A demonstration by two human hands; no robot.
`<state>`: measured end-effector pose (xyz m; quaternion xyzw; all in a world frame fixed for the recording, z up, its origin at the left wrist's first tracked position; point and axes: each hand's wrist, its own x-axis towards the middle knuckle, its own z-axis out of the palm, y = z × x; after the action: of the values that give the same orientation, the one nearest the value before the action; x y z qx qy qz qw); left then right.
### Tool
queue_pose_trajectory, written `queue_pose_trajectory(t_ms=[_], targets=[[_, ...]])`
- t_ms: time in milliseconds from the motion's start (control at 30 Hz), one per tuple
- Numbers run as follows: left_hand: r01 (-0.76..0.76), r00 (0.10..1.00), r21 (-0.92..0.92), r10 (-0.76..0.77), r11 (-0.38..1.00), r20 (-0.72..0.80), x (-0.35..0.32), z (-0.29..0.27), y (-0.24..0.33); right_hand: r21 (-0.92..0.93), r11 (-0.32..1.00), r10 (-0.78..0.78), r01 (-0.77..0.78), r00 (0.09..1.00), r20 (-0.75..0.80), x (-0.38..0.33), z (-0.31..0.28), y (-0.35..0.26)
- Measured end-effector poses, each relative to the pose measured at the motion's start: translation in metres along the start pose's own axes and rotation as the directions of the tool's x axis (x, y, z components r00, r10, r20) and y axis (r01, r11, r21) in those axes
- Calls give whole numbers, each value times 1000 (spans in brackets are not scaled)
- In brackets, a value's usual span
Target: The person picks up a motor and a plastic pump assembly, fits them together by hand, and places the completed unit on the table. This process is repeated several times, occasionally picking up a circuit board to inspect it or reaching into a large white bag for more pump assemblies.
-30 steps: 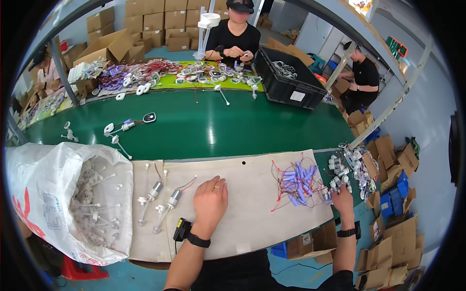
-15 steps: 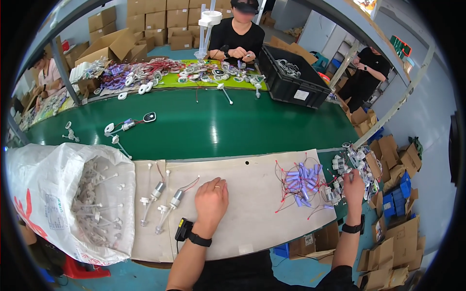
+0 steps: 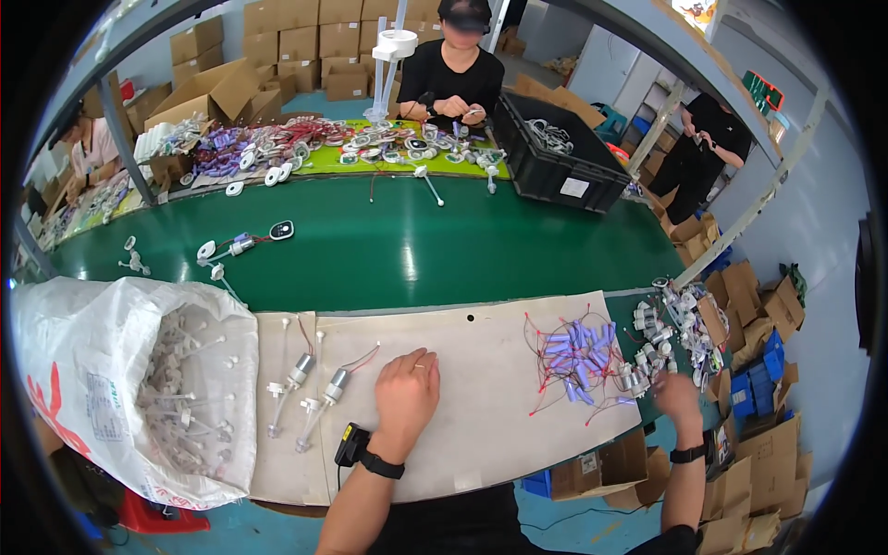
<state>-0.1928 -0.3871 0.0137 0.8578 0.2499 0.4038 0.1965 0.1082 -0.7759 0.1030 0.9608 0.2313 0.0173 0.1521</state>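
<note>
My left hand [image 3: 407, 396] rests on the beige board [image 3: 481, 398], back up, fingers curled under; nothing shows in it. To its left lie two small silver motors [image 3: 302, 368] [image 3: 339, 381] with white plastic fittings, clear tubes and red wires. My right hand [image 3: 677, 396] is at the board's right edge, fingers bent inward beside a heap of silver motors with white fittings [image 3: 635, 379]. What its fingers hold, if anything, is hidden. Between my hands lies a pile of purple cylinders [image 3: 579, 356] with red and black wires.
A white woven sack [image 3: 83, 370] of clear plastic tube parts lies open at the left. Beyond the board runs a green work surface [image 3: 444, 250] with loose assemblies. A black crate [image 3: 564, 176] and a co-worker [image 3: 453, 79] are across it. Cardboard boxes [image 3: 763, 462] stand at the right.
My right hand has moved back toward me, from the upper part of the motor heap to its near side. My left hand has shifted only slightly.
</note>
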Motion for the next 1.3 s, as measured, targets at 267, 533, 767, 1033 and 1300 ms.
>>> queue_pose_trajectory(t_ms=[267, 533, 767, 1033, 1300], targets=[[27, 997, 5, -27, 1000, 70, -1, 2, 1, 360, 879, -399, 312, 895, 200, 3, -23, 20], [5, 997, -15, -4, 1000, 77, 8, 14, 10, 554, 829, -207, -78, 877, 433, -9, -45, 15], [8, 990, -59, 0, 998, 140, 1, 15, 8, 939, -275, -362, -206, 927, 97, -34, -46, -44], [-10, 991, -47, 16, 999, 130, 11, -32, 30, 263, -851, -516, -454, 812, -270, -47, -157, -243], [162, 986, 271, -164, 949, -13, -20, -178, -28, 64, -984, 124, 168, 891, -436, 21, -189, -293]])
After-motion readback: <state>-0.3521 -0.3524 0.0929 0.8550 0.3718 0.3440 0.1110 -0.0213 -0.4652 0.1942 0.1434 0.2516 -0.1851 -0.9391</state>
